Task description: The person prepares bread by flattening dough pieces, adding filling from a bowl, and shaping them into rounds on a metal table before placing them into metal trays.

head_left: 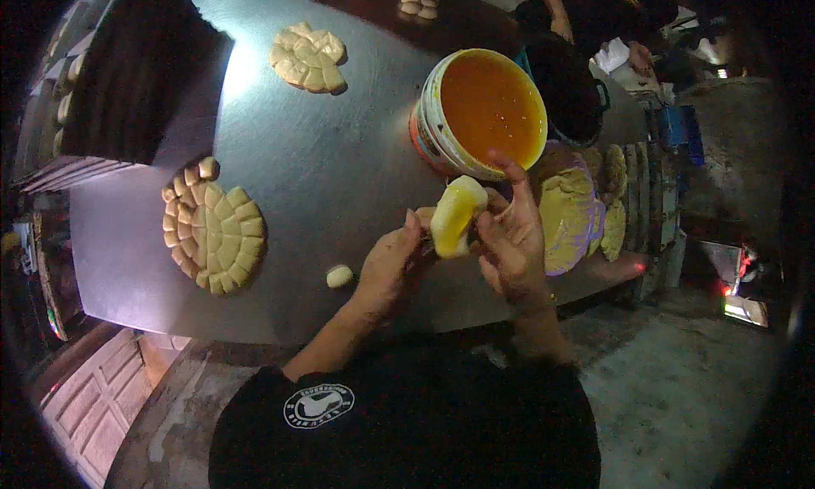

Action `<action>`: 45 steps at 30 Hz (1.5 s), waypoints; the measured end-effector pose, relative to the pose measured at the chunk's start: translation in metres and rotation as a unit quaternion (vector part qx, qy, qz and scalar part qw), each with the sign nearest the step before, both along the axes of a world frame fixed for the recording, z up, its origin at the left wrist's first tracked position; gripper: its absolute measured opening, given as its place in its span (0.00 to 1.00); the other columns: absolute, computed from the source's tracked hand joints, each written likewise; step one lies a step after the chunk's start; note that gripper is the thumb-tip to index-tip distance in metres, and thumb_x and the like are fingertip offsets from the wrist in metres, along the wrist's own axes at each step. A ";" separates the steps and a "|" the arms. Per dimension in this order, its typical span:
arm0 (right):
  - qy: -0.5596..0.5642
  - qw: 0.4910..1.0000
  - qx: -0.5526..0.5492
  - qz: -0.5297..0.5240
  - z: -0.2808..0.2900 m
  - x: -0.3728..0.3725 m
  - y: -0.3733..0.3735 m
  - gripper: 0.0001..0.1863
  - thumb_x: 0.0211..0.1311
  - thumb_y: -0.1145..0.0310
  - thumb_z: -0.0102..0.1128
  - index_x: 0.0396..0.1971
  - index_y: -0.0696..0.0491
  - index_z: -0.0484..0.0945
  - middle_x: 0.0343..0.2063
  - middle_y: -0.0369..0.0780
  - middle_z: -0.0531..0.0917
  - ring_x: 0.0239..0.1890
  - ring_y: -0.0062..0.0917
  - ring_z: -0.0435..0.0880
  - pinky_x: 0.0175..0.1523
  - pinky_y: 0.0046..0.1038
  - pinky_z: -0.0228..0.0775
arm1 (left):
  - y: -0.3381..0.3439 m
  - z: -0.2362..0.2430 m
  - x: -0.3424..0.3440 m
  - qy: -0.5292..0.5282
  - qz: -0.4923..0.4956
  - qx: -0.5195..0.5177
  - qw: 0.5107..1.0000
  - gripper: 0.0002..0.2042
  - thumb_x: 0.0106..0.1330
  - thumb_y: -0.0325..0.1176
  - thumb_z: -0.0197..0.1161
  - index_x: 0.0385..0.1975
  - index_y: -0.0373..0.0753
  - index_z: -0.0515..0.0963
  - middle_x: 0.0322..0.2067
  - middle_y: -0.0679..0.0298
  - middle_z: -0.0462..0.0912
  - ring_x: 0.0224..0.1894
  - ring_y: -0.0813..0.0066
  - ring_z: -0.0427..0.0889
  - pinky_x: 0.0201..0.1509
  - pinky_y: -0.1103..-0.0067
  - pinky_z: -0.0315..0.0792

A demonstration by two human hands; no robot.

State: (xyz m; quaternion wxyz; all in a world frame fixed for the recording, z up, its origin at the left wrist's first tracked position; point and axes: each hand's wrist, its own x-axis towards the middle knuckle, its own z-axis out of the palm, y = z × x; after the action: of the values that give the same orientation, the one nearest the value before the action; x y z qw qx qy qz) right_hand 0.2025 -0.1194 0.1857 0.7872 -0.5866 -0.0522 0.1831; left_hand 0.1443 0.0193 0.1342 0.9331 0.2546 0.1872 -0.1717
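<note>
My left hand and my right hand are raised over the metal table, both closed on one soft piece of pale dough. A glossy yellow smear covers its upper face. The left thumb presses on its left side, and the right fingers pinch its right side; the right index finger points up near the bucket rim. Just beyond is a white bucket holding an orange-yellow mass. One small dough ball lies on the table left of my left hand.
Cut dough pieces form a round cluster at the left and a smaller cluster farther back. Dark stacked trays stand at the far left. Right of the bucket are yellow dough-like slabs and a dark tub. Another person's arm shows behind.
</note>
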 end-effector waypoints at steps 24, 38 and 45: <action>-0.467 0.856 -0.215 0.063 -0.004 -0.109 -0.228 0.21 0.48 0.82 0.66 0.46 0.56 0.78 0.53 0.46 0.76 0.54 0.35 0.78 0.56 0.33 0.73 | -0.200 0.038 -0.092 -0.225 0.123 0.376 0.890 0.14 0.68 0.31 0.59 0.50 0.31 0.78 0.55 0.56 0.73 0.54 0.72 0.75 0.56 0.78 0.70; -0.486 0.839 -0.185 0.161 0.034 -0.103 -0.224 0.15 0.48 0.80 0.65 0.39 0.53 0.80 0.38 0.40 0.80 0.41 0.30 0.78 0.43 0.29 0.71 | -0.199 0.069 -0.124 -0.193 0.141 0.486 0.840 0.08 0.62 0.30 0.66 0.37 0.33 0.84 0.36 0.57 0.86 0.37 0.75 0.83 0.43 0.80 0.75; -0.379 0.907 -0.091 0.160 0.032 -0.095 -0.173 0.21 0.45 0.78 0.70 0.43 0.51 0.79 0.36 0.38 0.79 0.39 0.29 0.77 0.46 0.29 0.69 | -0.150 0.062 -0.128 -0.254 0.125 0.447 0.848 0.11 0.63 0.33 0.66 0.40 0.33 0.83 0.40 0.56 0.85 0.40 0.76 0.83 0.47 0.78 0.75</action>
State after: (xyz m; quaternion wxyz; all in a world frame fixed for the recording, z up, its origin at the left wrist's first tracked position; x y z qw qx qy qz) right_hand 0.1075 -0.2926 0.2175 0.6113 -0.6648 -0.4227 0.0750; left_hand 0.0164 -0.1305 0.1958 0.7466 0.6538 0.0299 0.1192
